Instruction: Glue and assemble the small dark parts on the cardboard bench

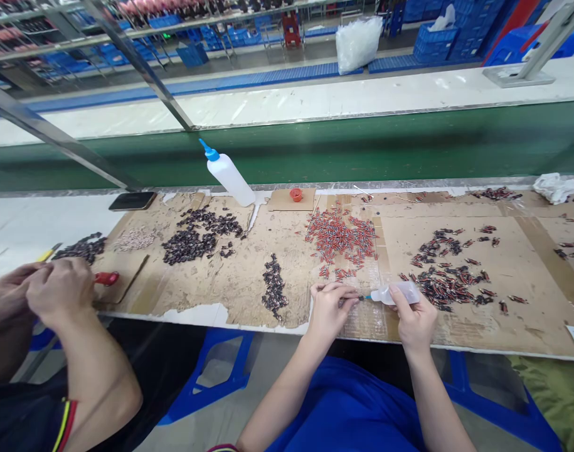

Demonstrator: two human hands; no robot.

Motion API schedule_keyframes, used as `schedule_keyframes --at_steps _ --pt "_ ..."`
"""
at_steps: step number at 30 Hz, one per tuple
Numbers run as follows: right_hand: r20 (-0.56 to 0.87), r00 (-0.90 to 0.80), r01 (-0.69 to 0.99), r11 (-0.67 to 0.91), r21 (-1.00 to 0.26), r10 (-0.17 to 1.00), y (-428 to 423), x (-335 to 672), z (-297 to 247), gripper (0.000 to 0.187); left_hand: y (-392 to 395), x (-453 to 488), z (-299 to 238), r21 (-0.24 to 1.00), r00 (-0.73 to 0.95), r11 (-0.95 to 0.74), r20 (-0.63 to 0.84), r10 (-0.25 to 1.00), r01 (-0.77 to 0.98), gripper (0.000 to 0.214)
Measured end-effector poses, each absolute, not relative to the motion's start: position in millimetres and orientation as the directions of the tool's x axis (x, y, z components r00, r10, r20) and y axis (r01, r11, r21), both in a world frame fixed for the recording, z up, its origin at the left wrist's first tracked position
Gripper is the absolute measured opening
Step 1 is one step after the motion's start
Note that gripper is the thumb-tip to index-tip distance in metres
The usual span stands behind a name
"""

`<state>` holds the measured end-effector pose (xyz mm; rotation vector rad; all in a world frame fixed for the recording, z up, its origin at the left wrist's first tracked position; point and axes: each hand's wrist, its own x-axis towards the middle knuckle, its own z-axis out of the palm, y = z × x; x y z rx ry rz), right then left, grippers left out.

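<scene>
My right hand is closed round a small translucent squeeze bottle, which lies sideways with its thin blue-green tip pointing left. My left hand pinches a tiny dark part, and the tip meets it or comes very close; I cannot tell which. Beyond my left hand spreads a pile of small red and silver parts. A heap of dark parts with red ends lies to the right of the bottle.
Cardboard covers the bench. Left of me are dark parts, black pieces and a white bottle with a blue nozzle. A red cap sits at the back. A co-worker's hands work at far left, near a phone.
</scene>
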<state>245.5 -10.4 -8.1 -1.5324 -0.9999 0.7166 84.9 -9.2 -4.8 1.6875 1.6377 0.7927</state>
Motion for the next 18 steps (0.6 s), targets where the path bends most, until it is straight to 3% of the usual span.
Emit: schedule_keyframes --at_steps 10,14,18 --pt "0.128 0.545 0.044 0.125 -0.991 0.828 -4 252 -13 0.035 -7 72 -2 0.837 0.087 -0.049 0.002 0.996 0.545 0.021" --pt "0.182 0.454 0.067 0.170 -0.983 0.872 12 242 -5 0.045 -1 53 4 0.770 -0.027 -0.068 0.110 0.994 0.634 0.013" --pt "0.185 0.425 0.236 0.089 -0.968 0.886 24 233 -8 0.051 3 50 3 0.656 -0.052 -0.071 0.167 0.985 0.752 0.011"
